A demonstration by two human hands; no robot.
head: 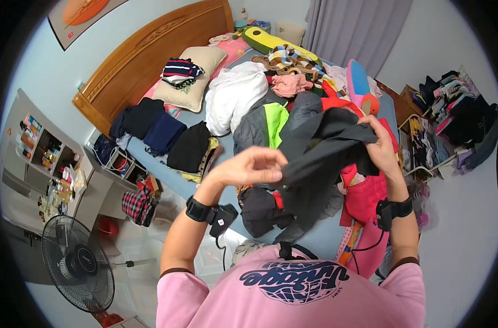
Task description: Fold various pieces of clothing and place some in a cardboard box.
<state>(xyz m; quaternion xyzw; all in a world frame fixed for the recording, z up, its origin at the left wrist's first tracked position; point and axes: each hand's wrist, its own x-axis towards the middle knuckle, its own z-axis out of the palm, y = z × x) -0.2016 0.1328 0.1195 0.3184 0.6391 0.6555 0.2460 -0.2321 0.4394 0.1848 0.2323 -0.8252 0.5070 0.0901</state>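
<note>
A dark grey-black garment (pixel 314 164) hangs in front of me above the bed, partly blurred. My right hand (pixel 378 141) grips its upper right edge between thumb and fingers. At the cloth's left edge is my left hand (pixel 253 164), its fingers curved; whether they pinch the fabric is unclear. Beneath the garment lies a heap of mixed clothes, with a grey and lime-green jacket (pixel 255 127), a red-pink garment (pixel 365 197) and a crumpled black garment (pixel 259 211). Folded black clothing (pixel 188 147) and a folded navy garment (pixel 163 133) rest left of the heap.
Striped folded clothes (pixel 181 69) sit on a beige pillow (pixel 191 96) by the wooden headboard (pixel 162 45). A standing fan (pixel 78 262) and a dressing table (pixel 84 192) are at left. Clothes racks (pixel 427 143) stand at right. Cables run from my wrist straps.
</note>
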